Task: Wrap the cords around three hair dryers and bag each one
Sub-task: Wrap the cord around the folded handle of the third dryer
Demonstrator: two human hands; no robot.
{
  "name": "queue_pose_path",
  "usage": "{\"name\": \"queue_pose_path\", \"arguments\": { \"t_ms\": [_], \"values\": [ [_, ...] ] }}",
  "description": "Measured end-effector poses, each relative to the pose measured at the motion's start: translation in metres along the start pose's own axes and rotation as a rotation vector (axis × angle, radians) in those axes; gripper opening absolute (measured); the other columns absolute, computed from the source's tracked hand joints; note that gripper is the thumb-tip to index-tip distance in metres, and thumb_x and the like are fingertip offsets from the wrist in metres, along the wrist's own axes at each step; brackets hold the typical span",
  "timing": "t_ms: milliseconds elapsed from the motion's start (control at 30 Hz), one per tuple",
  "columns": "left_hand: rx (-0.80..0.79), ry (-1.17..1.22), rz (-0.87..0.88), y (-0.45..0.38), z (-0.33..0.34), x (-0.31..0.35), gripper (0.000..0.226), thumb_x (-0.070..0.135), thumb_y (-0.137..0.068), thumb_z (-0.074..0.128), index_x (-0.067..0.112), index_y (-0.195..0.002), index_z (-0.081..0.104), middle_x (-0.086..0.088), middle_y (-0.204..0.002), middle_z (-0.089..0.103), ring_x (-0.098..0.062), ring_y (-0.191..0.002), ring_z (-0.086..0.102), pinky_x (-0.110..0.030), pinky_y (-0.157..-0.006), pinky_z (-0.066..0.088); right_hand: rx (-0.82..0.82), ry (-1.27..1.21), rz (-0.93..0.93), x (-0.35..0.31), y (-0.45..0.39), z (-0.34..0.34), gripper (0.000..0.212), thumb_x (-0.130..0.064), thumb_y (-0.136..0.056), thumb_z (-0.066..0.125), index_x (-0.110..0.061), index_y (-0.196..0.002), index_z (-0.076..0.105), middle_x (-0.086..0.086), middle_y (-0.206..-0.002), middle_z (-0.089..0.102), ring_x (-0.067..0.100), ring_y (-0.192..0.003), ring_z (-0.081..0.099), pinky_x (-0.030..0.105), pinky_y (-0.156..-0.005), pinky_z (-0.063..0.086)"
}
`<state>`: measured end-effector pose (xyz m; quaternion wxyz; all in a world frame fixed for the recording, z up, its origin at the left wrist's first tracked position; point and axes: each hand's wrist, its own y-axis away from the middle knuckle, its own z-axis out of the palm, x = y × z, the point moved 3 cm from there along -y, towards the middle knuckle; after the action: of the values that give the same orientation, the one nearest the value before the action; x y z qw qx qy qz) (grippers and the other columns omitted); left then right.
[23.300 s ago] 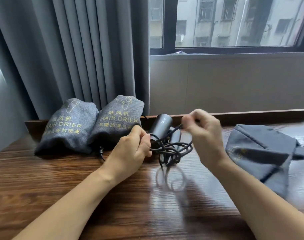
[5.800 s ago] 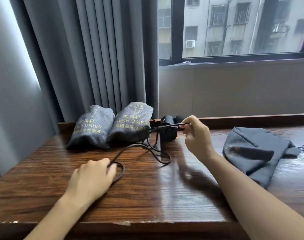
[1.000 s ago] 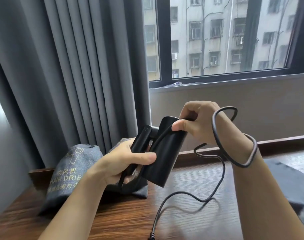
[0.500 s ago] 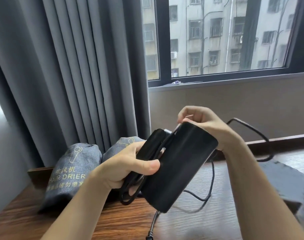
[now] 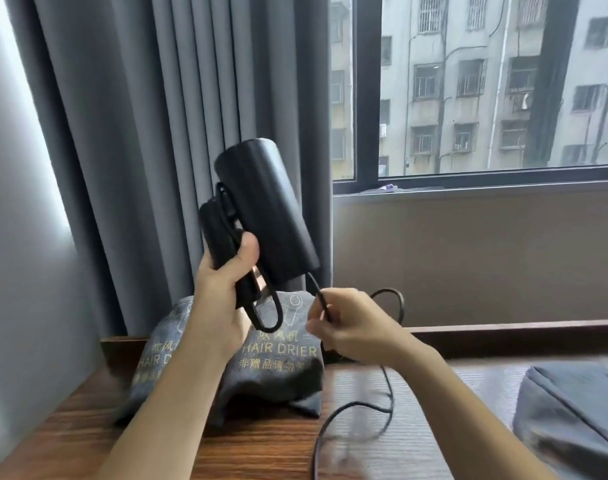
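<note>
In the head view, the step in hand looked like the cord-winding on the third dryer: two stuffed grey fabric pouches printed "HAIR DRIER" [image 5: 278, 355] already stood against the back ledge of the brown wooden table [image 5: 267, 448], and a flat, seemingly unfilled grey fabric bag [image 5: 572, 407] lay toward four o'clock at the frame's right edge. The matte black folding hair dryer [image 5: 267, 213] was held off the table, up at about eleven o'clock from frame centre, in front of the grey pleated curtain [image 5: 139, 133]. Its barrel's long axis ran steeply, tilted from upper left to lower right, with one round end pointing toward eleven o'clock and the other toward five; the folded handle lay alongside the barrel on its left. The left hand [image 5: 226, 271] gripped that handle, fingers curled round it and the thumb pressed over a strand, with a loop hanging below the hand. The right hand [image 5: 351, 327], at about five o'clock from the dryer, pinched the thin black power cord [image 5: 375, 407] with fingers closed on it; the cord ran taut up to the barrel's lower end, while the slack trailed down across the table toward six o'clock. The next move probably called for carrying the pinched strand round the barrel and handle under steady tension, feeding the slack along, with the left thumb pinning earlier turns.
</note>
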<state>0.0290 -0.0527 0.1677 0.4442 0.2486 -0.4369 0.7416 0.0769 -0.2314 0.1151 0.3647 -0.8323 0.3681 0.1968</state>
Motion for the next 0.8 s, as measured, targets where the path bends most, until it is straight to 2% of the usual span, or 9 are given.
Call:
{"name": "queue_pose_path", "arguments": {
  "t_ms": [100,167,267,300,367,433,533,667,800],
  "values": [
    [0.018,0.086,0.034,-0.005,-0.008,0.005,0.045,0.022,-0.093,0.068,0.016,-0.137,0.060,-0.008,-0.138,0.068,-0.029,-0.127,0.065,-0.065,-0.107,0.047,-0.161,0.198,-0.087,-0.011,0.000,0.022,0.013,-0.017,-0.091,0.066,-0.011,-0.080,0.062,-0.003,-0.069,0.064,0.013,-0.064,0.054,0.031,-0.061,0.047],
    [0.055,0.095,0.095,-0.009,-0.015,0.012,0.041,0.020,-0.094,0.068,0.019,-0.134,0.062,-0.008,-0.139,0.067,-0.030,-0.127,0.065,-0.068,-0.104,0.048,-0.244,0.325,-0.125,-0.015,0.002,0.031,0.024,-0.023,-0.092,0.065,-0.016,-0.072,0.054,-0.002,-0.064,0.057,0.017,-0.057,0.045,0.031,-0.060,0.043],
    [0.162,-0.015,0.255,-0.012,-0.025,0.028,0.032,0.020,-0.089,0.072,0.024,-0.121,0.067,0.002,-0.119,0.074,-0.023,-0.114,0.070,-0.051,-0.092,0.058,-0.259,0.388,-0.136,-0.017,0.003,0.026,0.039,-0.032,-0.093,0.066,-0.019,-0.064,0.042,-0.001,-0.058,0.046,0.014,-0.053,0.039,0.023,-0.053,0.034],
    [0.190,-0.054,0.311,-0.012,-0.028,0.035,0.030,0.019,-0.089,0.073,0.026,-0.118,0.068,0.006,-0.113,0.075,-0.021,-0.109,0.070,-0.045,-0.086,0.059,-0.246,0.410,-0.123,-0.018,0.004,0.021,0.040,-0.033,-0.092,0.065,-0.018,-0.063,0.041,0.000,-0.058,0.045,0.014,-0.054,0.039,0.022,-0.052,0.033],
    [0.210,-0.099,0.382,-0.014,-0.037,0.045,0.027,0.018,-0.090,0.075,0.029,-0.114,0.070,0.007,-0.113,0.075,-0.022,-0.108,0.070,-0.047,-0.088,0.058,-0.185,0.432,-0.084,-0.013,0.005,0.008,0.037,-0.032,-0.088,0.066,-0.020,-0.062,0.042,-0.001,-0.060,0.046,0.015,-0.056,0.040,0.020,-0.050,0.033],
    [0.203,-0.071,0.397,-0.020,-0.047,0.052,0.032,0.017,-0.093,0.074,0.025,-0.123,0.069,-0.005,-0.128,0.072,-0.028,-0.120,0.068,-0.059,-0.102,0.053,-0.089,0.388,-0.071,-0.004,0.005,-0.008,0.034,-0.036,-0.084,0.069,-0.023,-0.062,0.047,-0.005,-0.059,0.049,0.013,-0.057,0.043,0.025,-0.054,0.038],
    [0.205,-0.033,0.379,-0.025,-0.056,0.056,0.051,0.018,-0.095,0.072,0.011,-0.143,0.055,-0.021,-0.147,0.057,-0.040,-0.131,0.060,-0.062,-0.095,0.057,0.047,0.294,-0.048,0.014,0.006,-0.034,0.037,-0.039,-0.080,0.082,-0.021,-0.063,0.053,-0.008,-0.057,0.050,0.011,-0.056,0.043,0.020,-0.053,0.036],
    [0.255,-0.048,0.378,-0.027,-0.067,0.057,0.053,0.019,-0.093,0.074,0.008,-0.142,0.056,-0.014,-0.138,0.066,-0.033,-0.126,0.065,-0.050,-0.094,0.060,0.183,0.242,-0.012,0.038,0.013,-0.069,0.020,-0.008,-0.081,0.080,-0.021,-0.074,0.066,-0.017,-0.058,0.050,0.005,-0.061,0.048,0.018,-0.058,0.034],
    [0.261,-0.105,0.351,-0.031,-0.071,0.051,0.041,0.017,-0.093,0.075,0.014,-0.132,0.065,-0.003,-0.128,0.073,-0.030,-0.125,0.066,-0.054,-0.101,0.057,0.264,0.042,0.040,0.048,0.019,-0.092,0.027,-0.022,-0.100,0.067,-0.017,-0.074,0.071,-0.008,-0.058,0.035,0.007,-0.055,0.032,0.024,-0.055,0.028]
  ]
}}
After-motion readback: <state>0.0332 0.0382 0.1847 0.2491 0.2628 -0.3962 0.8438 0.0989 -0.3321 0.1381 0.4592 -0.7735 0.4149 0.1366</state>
